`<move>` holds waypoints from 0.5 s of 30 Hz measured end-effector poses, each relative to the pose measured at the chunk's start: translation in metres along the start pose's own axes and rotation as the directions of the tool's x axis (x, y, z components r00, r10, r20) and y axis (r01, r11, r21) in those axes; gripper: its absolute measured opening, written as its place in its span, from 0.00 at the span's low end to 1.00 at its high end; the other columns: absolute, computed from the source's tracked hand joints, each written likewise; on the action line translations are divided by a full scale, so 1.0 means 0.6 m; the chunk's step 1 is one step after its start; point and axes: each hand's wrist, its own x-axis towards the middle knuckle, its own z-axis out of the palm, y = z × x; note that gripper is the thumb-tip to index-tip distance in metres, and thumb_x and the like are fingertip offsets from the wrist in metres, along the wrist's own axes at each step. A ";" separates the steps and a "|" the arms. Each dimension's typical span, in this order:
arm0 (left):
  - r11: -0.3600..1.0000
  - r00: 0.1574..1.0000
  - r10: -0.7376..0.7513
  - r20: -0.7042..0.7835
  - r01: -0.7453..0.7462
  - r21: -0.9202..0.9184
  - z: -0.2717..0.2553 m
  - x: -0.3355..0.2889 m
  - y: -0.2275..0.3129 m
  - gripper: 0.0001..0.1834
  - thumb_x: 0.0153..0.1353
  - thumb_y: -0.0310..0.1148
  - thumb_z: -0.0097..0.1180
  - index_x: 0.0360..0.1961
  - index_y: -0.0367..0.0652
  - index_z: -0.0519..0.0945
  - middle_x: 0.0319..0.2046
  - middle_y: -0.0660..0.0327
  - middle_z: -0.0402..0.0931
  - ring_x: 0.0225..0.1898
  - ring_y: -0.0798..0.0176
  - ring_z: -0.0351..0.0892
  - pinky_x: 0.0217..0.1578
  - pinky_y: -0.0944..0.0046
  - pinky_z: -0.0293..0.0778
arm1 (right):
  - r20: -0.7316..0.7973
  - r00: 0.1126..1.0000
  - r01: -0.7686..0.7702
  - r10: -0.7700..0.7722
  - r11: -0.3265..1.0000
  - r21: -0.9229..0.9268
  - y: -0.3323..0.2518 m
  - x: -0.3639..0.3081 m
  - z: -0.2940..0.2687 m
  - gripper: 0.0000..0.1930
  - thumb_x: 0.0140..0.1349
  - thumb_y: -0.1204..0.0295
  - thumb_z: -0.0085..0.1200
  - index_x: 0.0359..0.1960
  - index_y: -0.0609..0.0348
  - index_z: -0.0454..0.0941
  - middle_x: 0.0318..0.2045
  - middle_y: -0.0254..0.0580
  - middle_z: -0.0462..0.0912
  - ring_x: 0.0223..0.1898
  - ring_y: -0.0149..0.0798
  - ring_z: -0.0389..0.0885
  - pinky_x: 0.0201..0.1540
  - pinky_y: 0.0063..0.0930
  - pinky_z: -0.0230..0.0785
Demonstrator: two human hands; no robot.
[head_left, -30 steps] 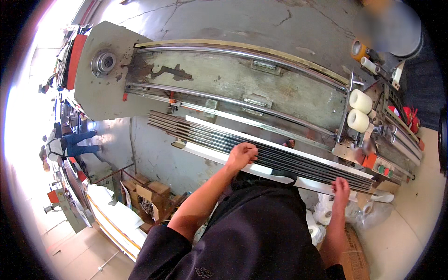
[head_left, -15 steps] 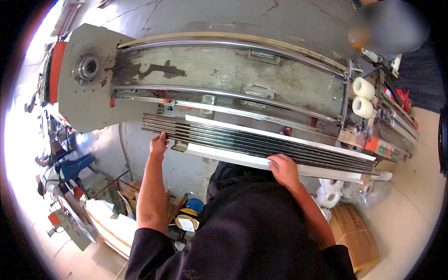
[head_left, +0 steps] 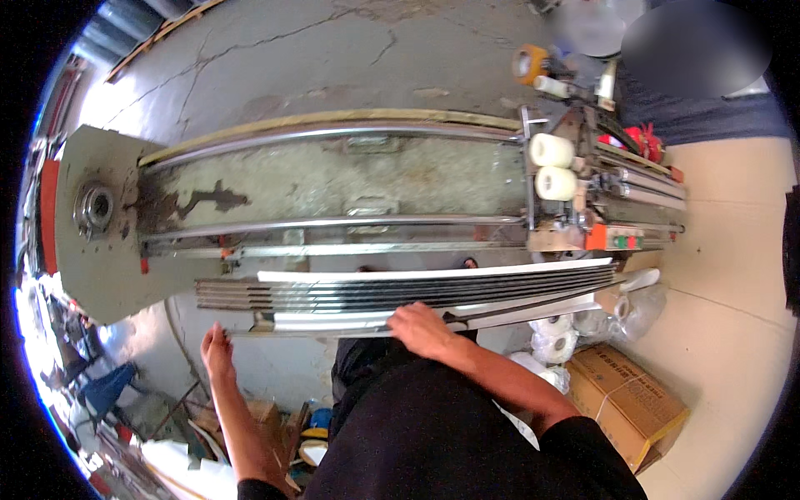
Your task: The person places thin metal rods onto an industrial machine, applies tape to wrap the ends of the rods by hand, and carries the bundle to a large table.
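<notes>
Currently, L hand pinches L end of long thin dark rod; R hand curled midway, grip unclear, nr similar rods.

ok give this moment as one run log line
dark rods: mostly side by side over white surface; left hand: near their left end; right hand: at their near edge; grey machine: beyond

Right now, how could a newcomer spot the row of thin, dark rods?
Find the long grey-green metal machine bed. Just below it in the picture, by the right hand, runs a long white tray-like strip. The thin, dark rods lie along it, side by side, unlike the machine's thicker, shiny silver bars.
</notes>
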 end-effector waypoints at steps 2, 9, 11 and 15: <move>0.995 0.995 0.095 -0.024 -0.094 0.039 0.022 -0.046 0.017 0.10 0.75 0.44 0.68 0.41 0.51 0.82 0.31 0.74 0.78 0.31 0.78 0.73 0.32 0.74 0.68 | -0.096 0.994 0.051 -0.046 0.997 0.049 0.000 -0.029 -0.029 0.09 0.70 0.64 0.60 0.41 0.56 0.81 0.40 0.45 0.82 0.47 0.50 0.82 0.55 0.47 0.71; 0.985 0.979 0.153 0.131 -0.141 -0.101 0.246 -0.186 0.039 0.09 0.78 0.41 0.64 0.44 0.50 0.82 0.33 0.73 0.79 0.32 0.78 0.72 0.34 0.76 0.68 | -0.318 0.945 0.025 -0.073 0.988 -0.152 0.061 -0.208 -0.251 0.06 0.69 0.68 0.58 0.41 0.55 0.80 0.37 0.39 0.78 0.44 0.44 0.79 0.52 0.39 0.68; 0.988 0.985 0.118 0.126 -0.104 -0.119 0.331 -0.254 0.061 0.09 0.78 0.41 0.64 0.45 0.49 0.82 0.35 0.73 0.80 0.33 0.78 0.73 0.35 0.74 0.69 | -0.389 0.920 -0.038 -0.051 0.975 -0.218 0.107 -0.263 -0.318 0.07 0.68 0.68 0.57 0.44 0.53 0.81 0.39 0.38 0.78 0.45 0.44 0.79 0.53 0.39 0.67; 0.982 0.982 0.146 0.122 -0.128 -0.142 0.461 -0.308 0.057 0.14 0.76 0.43 0.66 0.56 0.50 0.84 0.38 0.72 0.82 0.38 0.75 0.80 0.40 0.75 0.74 | -0.524 0.845 -0.099 -0.104 0.933 -0.346 0.212 -0.329 -0.431 0.09 0.66 0.71 0.56 0.46 0.55 0.81 0.43 0.38 0.79 0.49 0.42 0.79 0.59 0.39 0.69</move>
